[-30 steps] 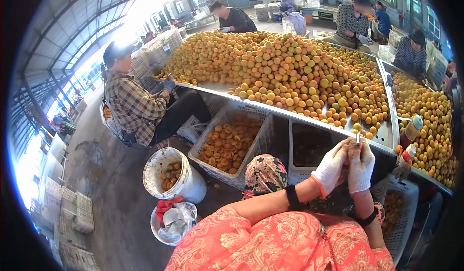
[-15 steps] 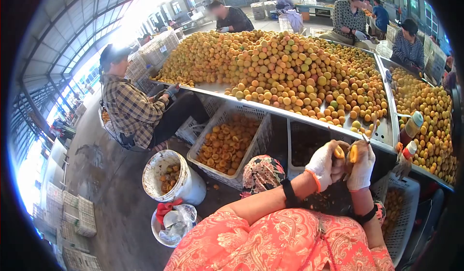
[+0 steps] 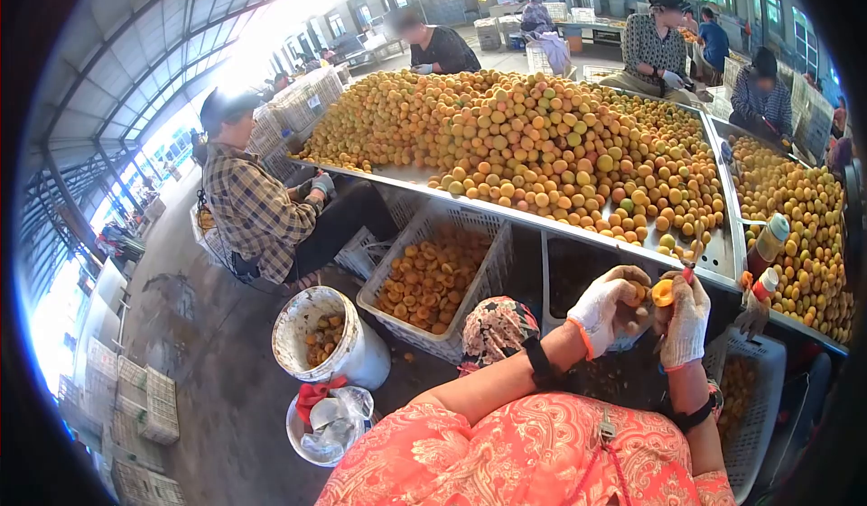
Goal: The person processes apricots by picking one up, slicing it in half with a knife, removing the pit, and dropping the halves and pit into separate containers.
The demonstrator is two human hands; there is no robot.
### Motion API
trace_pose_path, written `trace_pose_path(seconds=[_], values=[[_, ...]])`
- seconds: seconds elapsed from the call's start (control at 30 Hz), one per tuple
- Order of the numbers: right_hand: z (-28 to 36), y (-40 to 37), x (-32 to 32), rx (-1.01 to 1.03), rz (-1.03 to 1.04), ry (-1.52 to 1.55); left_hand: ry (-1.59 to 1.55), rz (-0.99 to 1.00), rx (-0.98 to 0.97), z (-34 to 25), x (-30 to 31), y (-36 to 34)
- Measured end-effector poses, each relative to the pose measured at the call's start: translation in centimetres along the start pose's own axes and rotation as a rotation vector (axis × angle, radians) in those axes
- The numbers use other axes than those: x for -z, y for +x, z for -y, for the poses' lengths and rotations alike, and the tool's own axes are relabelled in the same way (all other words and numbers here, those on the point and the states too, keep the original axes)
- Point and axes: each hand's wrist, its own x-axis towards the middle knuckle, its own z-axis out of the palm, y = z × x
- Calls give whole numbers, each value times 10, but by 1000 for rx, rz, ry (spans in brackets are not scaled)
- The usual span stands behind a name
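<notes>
The left hand [image 3: 603, 312], in a white knit glove with an orange cuff, curls its fingers round a fruit piece [image 3: 640, 292], partly hidden by them. Just beside it, the right hand [image 3: 685, 325], gloved in similar fabric, grips a rounded, moist-looking fruit half [image 3: 663, 293] and a slim tool [image 3: 688, 273] with a red part; its exact shape is blurred. Both hands are in front of the near edge of the metal tabletop [image 3: 717, 249], close to its right corner. Smooth, round orange-yellow fruits [image 3: 542, 145] heap up across that tabletop. Below its near edge, a latticed plastic crate [image 3: 483, 280] holds soft, cupped halves [image 3: 429, 276], beside a stained, cylindrical white bucket [image 3: 366, 352].
</notes>
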Motion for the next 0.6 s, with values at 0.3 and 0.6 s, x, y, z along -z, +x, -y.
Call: trace_pose_path(seconds=[0.3, 0.6], values=[[-3, -2, -2, 290, 121, -286, 426, 85, 24, 5, -8, -1], [-1, 4, -6, -317, 233, 74, 1004, 32, -599, 14, -1, 2]])
